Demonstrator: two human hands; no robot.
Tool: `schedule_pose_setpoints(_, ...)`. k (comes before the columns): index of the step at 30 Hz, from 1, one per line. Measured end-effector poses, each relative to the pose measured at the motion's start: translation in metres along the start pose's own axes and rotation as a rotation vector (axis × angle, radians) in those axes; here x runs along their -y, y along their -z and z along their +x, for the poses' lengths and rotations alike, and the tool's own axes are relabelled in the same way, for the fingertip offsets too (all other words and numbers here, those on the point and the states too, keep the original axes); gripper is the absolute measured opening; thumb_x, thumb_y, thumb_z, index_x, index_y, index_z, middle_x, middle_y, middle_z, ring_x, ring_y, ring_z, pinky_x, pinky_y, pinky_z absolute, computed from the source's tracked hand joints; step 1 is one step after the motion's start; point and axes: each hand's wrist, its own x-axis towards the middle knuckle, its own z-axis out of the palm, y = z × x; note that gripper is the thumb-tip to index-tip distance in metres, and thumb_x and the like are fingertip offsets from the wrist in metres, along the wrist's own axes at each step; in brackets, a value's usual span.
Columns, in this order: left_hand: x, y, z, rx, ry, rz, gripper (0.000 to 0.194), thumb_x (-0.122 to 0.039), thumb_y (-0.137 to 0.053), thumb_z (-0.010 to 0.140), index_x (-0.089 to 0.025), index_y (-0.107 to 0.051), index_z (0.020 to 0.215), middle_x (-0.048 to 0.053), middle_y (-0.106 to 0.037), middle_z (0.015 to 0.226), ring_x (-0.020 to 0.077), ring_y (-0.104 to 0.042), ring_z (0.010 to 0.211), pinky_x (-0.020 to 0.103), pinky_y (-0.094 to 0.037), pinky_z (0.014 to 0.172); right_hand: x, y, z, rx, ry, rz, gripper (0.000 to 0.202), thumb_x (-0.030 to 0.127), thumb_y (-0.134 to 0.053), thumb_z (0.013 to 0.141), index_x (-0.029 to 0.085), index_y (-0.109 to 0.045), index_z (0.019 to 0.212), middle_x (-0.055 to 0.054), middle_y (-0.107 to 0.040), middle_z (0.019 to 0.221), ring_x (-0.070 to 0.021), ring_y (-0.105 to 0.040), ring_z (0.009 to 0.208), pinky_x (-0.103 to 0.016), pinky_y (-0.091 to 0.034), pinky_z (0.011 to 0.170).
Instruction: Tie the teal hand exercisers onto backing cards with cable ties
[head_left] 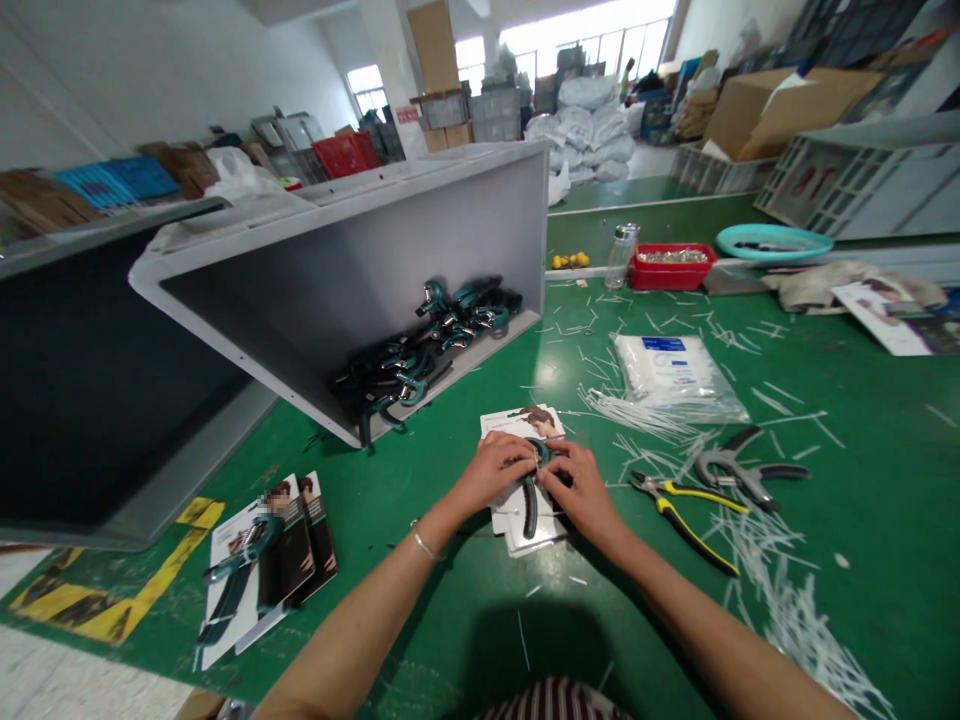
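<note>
Both hands, left hand (496, 468) and right hand (576, 482), meet over a teal-and-black tool (530, 510) lying on a printed card (551, 528) on the green counter (420, 465); whether their grip is clamped on it or merely resting cannot be told. Uneven finger pressure could skew the tool or crease the card. Beyond, to the right, a packet (667, 370) bears a blue label (664, 344), its print illegible; farther, a grey crate (892, 190) carries unclear red characters (814, 183).
</note>
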Motion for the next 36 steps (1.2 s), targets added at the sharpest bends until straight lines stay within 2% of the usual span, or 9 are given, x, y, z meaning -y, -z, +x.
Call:
schedule_pose_setpoints(5,-0.017,0.001,0.002,-0.129,0.130,0.041,0.013,-0.030,-0.064,0.086,-0.022,-0.071,0.080,0.001,-0.072,0.086,0.0206,-0.060,0.094,0.035,-0.039,0.092,-0.007,-0.005,0.001,-0.005,0.018,0.089,0.012,0.023,-0.056,0.087,0.022,-0.064,0.096,-0.008,-0.058,0.118,-0.0253,-0.049,0.116,-0.045,-0.037,0.101)
schedule_pose_setpoints(10,-0.048,-0.016,-0.019,-0.231,0.023,0.263,0.016,-0.025,-0.056,0.091,-0.021,-0.067,0.079,0.003,-0.068,0.087,0.0217,-0.054,0.096,0.038,-0.036,0.090,-0.003,-0.011,-0.001,-0.133,-0.070,0.158,0.023,0.020,-0.053,0.085,0.022,-0.057,0.107,-0.008,-0.058,0.108,-0.0236,-0.054,0.097,-0.042,-0.045,0.089)
schedule_pose_setpoints(15,-0.051,-0.038,-0.047,-0.108,-0.164,0.448,0.019,-0.018,-0.049,0.093,-0.018,-0.065,0.083,0.007,-0.066,0.091,0.0234,-0.053,0.096,0.041,-0.037,0.089,0.005,-0.016,-0.002,-0.197,-0.048,0.155,0.025,0.015,-0.052,0.082,0.022,-0.057,0.105,-0.009,-0.057,0.110,-0.0249,-0.052,0.102,-0.042,-0.045,0.090)
schedule_pose_setpoints(21,-0.044,-0.041,-0.051,-0.237,-0.045,0.342,0.017,-0.022,-0.050,0.094,-0.019,-0.063,0.084,0.004,-0.066,0.087,0.0211,-0.054,0.094,0.039,-0.039,0.088,0.005,-0.021,-0.003,-0.203,-0.015,0.128,0.022,0.013,-0.050,0.082,0.021,-0.058,0.101,-0.009,-0.058,0.112,-0.0252,-0.051,0.107,-0.043,-0.043,0.093)
schedule_pose_setpoints(25,-0.050,-0.047,-0.054,-0.080,-0.154,0.503,0.017,-0.014,-0.047,0.093,-0.018,-0.063,0.088,0.007,-0.065,0.093,0.0237,-0.053,0.098,0.043,-0.039,0.093,0.005,-0.020,-0.001,-0.201,0.027,0.058,0.016,0.011,-0.050,0.084,0.021,-0.059,0.094,-0.010,-0.059,0.113,-0.0259,-0.049,0.113,-0.046,-0.038,0.098)
schedule_pose_setpoints(28,-0.057,-0.040,-0.064,-0.103,-0.088,0.537,0.019,-0.028,-0.053,0.094,-0.018,-0.060,0.108,0.010,-0.062,0.111,0.0272,-0.051,0.110,0.046,-0.038,0.098,0.013,-0.007,-0.007,-0.128,0.106,-0.049,0.013,0.013,-0.049,0.089,0.020,-0.059,0.093,-0.011,-0.059,0.116,-0.0259,-0.048,0.115,-0.045,-0.035,0.099)
schedule_pose_setpoints(30,-0.060,-0.030,-0.074,-0.193,0.045,0.570,0.042,-0.046,-0.061,0.088,-0.016,-0.056,0.117,0.014,-0.058,0.119,0.0312,-0.049,0.113,0.050,-0.038,0.097,0.021,0.005,-0.017,0.005,0.177,-0.143,0.013,0.015,-0.048,0.093,0.020,-0.060,0.096,-0.009,-0.062,0.110,-0.0247,-0.050,0.107,-0.042,-0.036,0.095)
schedule_pose_setpoints(32,-0.060,-0.023,-0.082,-0.225,0.183,0.608,0.057,-0.058,-0.066,0.079,-0.014,-0.055,0.115,0.015,-0.058,0.112,0.0329,-0.052,0.106,0.051,-0.040,0.092,0.031,0.015,-0.028,0.152,0.232,-0.276,0.012,0.018,-0.050,0.094,0.020,-0.062,0.096,-0.007,-0.066,0.098,-0.0246,-0.050,0.097,-0.040,-0.037,0.088)
schedule_pose_setpoints(36,-0.051,-0.023,-0.089,-0.133,0.263,0.589,0.039,-0.048,-0.066,0.082,-0.015,-0.058,0.100,0.011,-0.059,0.096,0.0287,-0.055,0.094,0.047,-0.044,0.086,0.042,0.020,-0.039,0.269,0.271,-0.483,0.012,0.021,-0.057,0.092,0.020,-0.064,0.101,-0.008,-0.068,0.091,-0.0269,-0.048,0.092,-0.040,-0.034,0.082)
